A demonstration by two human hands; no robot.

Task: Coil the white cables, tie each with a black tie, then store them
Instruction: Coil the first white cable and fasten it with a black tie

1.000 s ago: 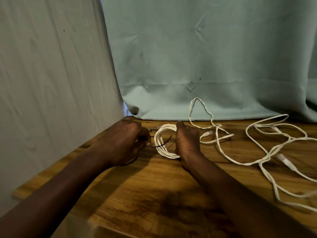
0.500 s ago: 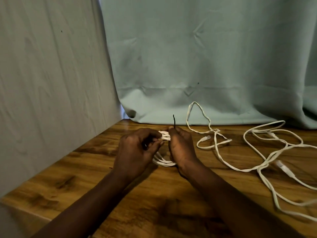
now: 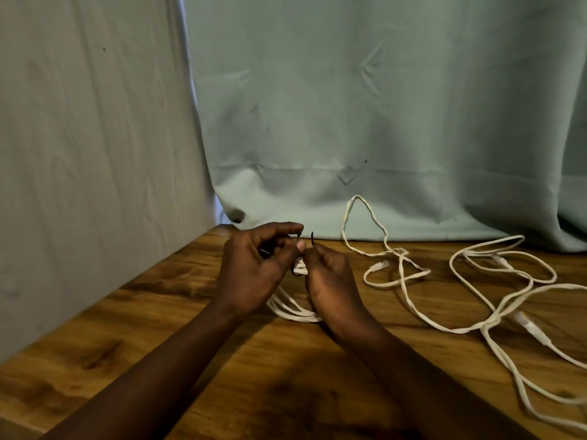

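A coiled white cable (image 3: pixel 293 309) lies on the wooden table (image 3: pixel 178 312) between my hands, its lower loops showing below them. A thin black tie (image 3: pixel 312 238) wraps the coil's top; one end sticks up above my fingers. My left hand (image 3: pixel 254 271) pinches one end of the tie and my right hand (image 3: pixel 330 281) pinches the other, fingertips almost touching. Most of the coil is hidden behind my hands.
Loose white cables (image 3: pixel 495 315) sprawl tangled over the right half of the table, one loop (image 3: pixel 365 217) leaning against the pale green curtain (image 3: pixel 349 122) at the back. A light cloth wall (image 3: pixel 95 154) closes the left side.
My hands came together over the coil and lifted its top. The tie, loose beside the coil before, now goes around it with both ends pinched.
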